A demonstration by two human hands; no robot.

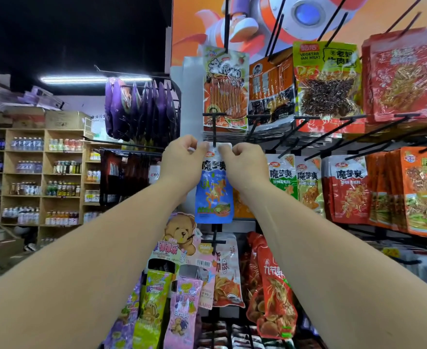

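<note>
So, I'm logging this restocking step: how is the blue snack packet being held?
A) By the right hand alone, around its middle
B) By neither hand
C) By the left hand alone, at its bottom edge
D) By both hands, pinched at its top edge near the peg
D: the left hand and the right hand each pinch a top corner of the blue packet, one on either side of the black peg.

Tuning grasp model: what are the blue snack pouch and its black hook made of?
Blue snack pouch: probably glossy plastic film, given glare and soft creases. Thin black display hook: looks like coated metal wire, straight, rigid, dull finish.
</note>
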